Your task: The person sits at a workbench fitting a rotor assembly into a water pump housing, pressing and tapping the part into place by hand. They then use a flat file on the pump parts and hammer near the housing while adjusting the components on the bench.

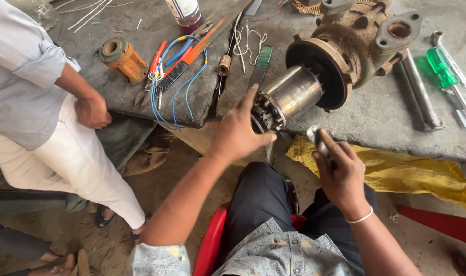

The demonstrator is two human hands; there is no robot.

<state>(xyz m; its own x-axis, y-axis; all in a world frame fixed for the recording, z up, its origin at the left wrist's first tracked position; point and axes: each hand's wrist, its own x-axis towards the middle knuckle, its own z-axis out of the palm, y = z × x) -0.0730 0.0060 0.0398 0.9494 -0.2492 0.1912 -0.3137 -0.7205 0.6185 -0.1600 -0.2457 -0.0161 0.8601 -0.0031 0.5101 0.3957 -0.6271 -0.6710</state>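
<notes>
At far left a bystander stands against the slab point(141, 102), one hand point(92, 111) curled at its edge. On the slab lie an orange spool point(123, 60), then a tangle of blue and red wires point(179, 71) and a small brass bush point(223, 65). The person's left hand point(238, 133) comes up from the lower left on a bent forearm, wrist cocked back, fingers spread and apart, forefinger stretched up along the rim and thumb hooked under the end of the rotor point(289, 97), touching it without clamping. The rotor, a shiny steel cylinder, sticks out toward the person from the rusty pump body point(355, 46) lying on the slab. Just right of it, the right hand point(340, 174) is held low near the slab's edge, fingers closed around a small grey tool point(317, 140), a white bangle on the wrist. A yellow bag point(416, 174) lies beyond, and a green screwdriver point(442, 69) rests at far right.
</notes>
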